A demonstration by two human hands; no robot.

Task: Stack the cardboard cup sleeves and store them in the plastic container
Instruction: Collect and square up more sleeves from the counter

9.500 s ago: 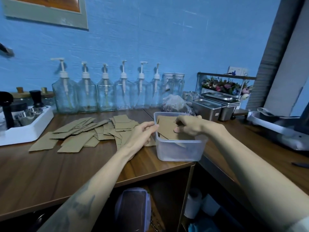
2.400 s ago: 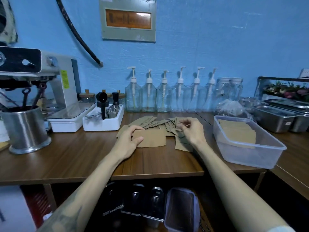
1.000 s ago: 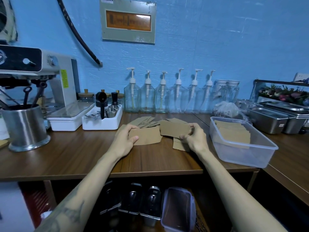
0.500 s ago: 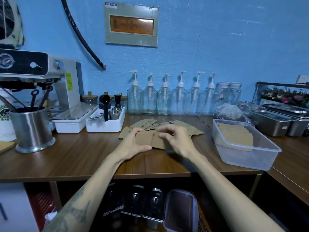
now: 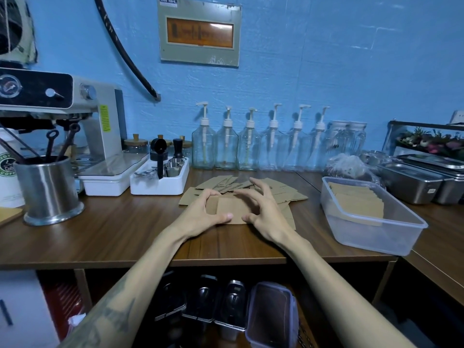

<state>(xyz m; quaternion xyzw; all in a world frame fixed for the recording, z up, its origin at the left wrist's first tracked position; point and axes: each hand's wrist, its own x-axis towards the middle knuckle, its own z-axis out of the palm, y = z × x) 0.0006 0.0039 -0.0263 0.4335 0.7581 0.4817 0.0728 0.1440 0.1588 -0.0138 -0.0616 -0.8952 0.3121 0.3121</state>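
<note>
The small stack of sleeves lies flat on the counter directly between the two hands, its long axis running from one hand to the other. The left hand curls around the stack's left end, thumb at the near edge, fingers over the far edge. The right hand arches over the right end, fingers spread and bent, thumb at the near edge. The loose sleeves fan out just beyond the fingertips. The plastic container, already part-filled, sits well off past the right hand, so the right hand is the nearer for the carry
</note>
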